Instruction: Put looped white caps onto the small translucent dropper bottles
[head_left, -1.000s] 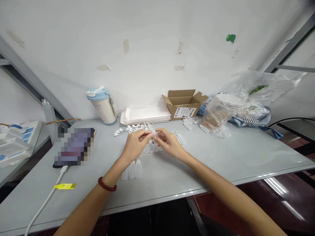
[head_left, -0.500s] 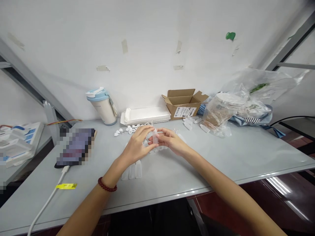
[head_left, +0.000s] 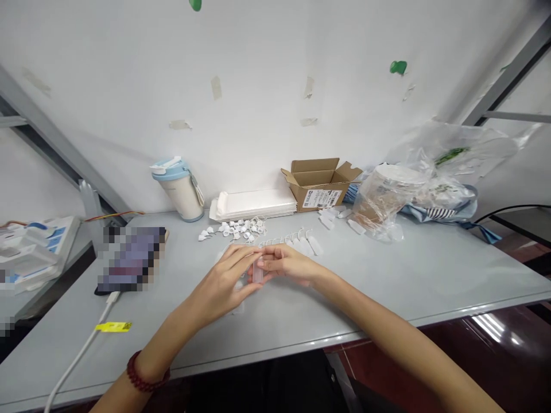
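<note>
Head view: on the grey bench [head_left: 387,275], a blurred phone [head_left: 129,258] lies left of a cluster of small white plastic caps [head_left: 239,228]. Nearer, the left hand [head_left: 221,284], fingers half curled, and the right hand [head_left: 288,265], nearly closed, hold a small translucent plastic bottle [head_left: 257,273] between them. Further right, more translucent bottles [head_left: 306,244] lie in a row.

One left hand [head_left: 221,285] and one right hand [head_left: 286,264] hold one translucent plastic bottle [head_left: 258,273], with one cardboard box [head_left: 318,192] at one o'clock and one tumbler [head_left: 181,192] at eleven o'clock.
</note>
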Motion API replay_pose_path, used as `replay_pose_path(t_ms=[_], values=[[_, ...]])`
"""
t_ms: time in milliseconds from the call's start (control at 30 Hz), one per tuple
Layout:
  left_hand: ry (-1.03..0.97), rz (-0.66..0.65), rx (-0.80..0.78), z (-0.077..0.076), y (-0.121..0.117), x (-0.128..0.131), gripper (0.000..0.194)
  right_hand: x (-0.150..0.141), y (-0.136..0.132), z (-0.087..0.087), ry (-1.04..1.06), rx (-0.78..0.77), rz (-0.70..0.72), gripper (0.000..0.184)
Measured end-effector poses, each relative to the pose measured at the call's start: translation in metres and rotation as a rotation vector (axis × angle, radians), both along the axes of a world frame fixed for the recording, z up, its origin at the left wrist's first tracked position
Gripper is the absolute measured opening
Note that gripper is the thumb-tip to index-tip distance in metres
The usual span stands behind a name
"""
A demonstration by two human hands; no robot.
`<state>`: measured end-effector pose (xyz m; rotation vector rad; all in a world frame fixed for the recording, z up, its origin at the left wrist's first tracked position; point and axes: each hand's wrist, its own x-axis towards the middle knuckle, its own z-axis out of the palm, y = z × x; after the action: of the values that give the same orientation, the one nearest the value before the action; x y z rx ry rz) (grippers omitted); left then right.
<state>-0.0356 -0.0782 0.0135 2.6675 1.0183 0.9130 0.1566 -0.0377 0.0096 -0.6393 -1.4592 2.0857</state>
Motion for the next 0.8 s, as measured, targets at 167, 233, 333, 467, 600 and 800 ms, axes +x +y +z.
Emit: replay_pose_path(t_ms=[167, 233, 333, 467, 600, 800], values=[[0.035, 0.025, -0.137, 0.005, -0.017, -0.007, 0.042, 0.0, -0.001, -0.001, -0.093, -0.008, 0.106, 0.036], [0.043, 0.024, -0.218, 0.004, -0.024, -0.007, 0.041, 0.002, 0.0, -0.003, -0.181, 0.005, 0.142, 0.036], [0.067, 0.057, -0.358, 0.001, -0.032, -0.008, 0.042, 0.004, 0.002, -0.005, -0.298, 0.022, 0.227, 0.035], [0.098, 0.143, -0.452, 0.0, -0.038, -0.008, 0.042, 0.007, 0.003, -0.005, -0.385, 0.038, 0.291, 0.031], [0.113, 0.158, -0.451, -0.004, -0.037, -0.01, 0.038, 0.005, 0.002, -0.007, -0.396, 0.06, 0.302, 0.028], [0.127, 0.195, -0.394, -0.015, -0.034, -0.015, 0.037, 0.001, 0.005, -0.013, -0.412, 0.107, 0.203, 0.024]])
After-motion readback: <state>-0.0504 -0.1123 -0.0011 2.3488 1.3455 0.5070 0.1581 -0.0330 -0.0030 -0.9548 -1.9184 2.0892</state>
